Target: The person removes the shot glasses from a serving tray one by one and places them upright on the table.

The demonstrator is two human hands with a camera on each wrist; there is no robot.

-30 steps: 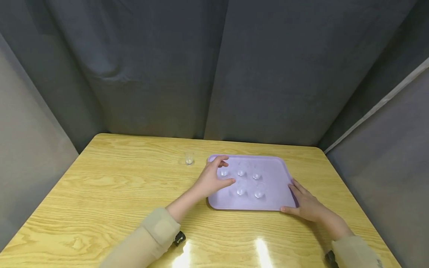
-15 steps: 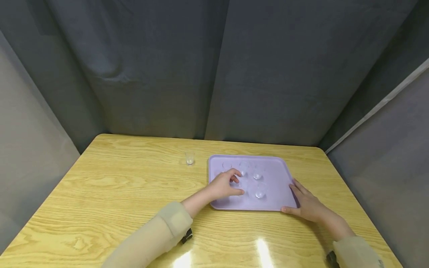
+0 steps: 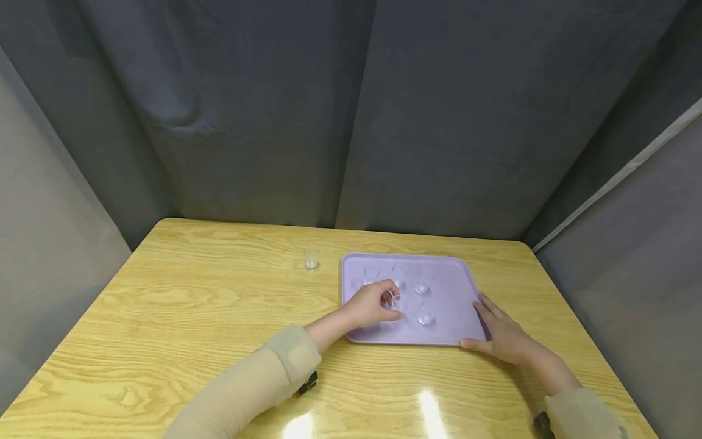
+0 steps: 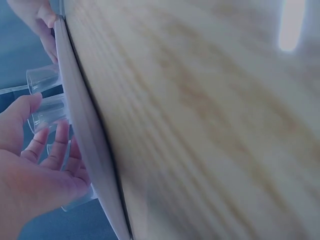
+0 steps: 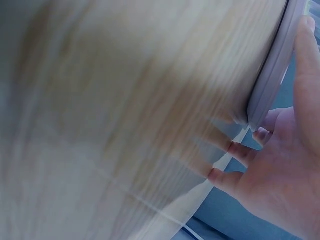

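Tray [image 3: 455,280], lilac and shallow-rimmed, sits right of centre in the head view on the wooden tabletop [image 3: 192,317], its long side toward the person. The right hand [image 3: 501,335] lies at its lower-right corner, fingers [image 5: 305,65] straight along the rim with the thumb on the near edge, which looks like steadying so the tray won't slide. The left hand [image 3: 373,303] reaches over the tray's left half, fingers [image 4: 47,147] curled round one small clear cup [image 3: 396,303] in the front row. Other clear cups stand upright around it, one [image 3: 425,317] just right, one [image 3: 420,286] behind. A lone cup [image 3: 311,258] stands apart on the tabletop, left of the tray.
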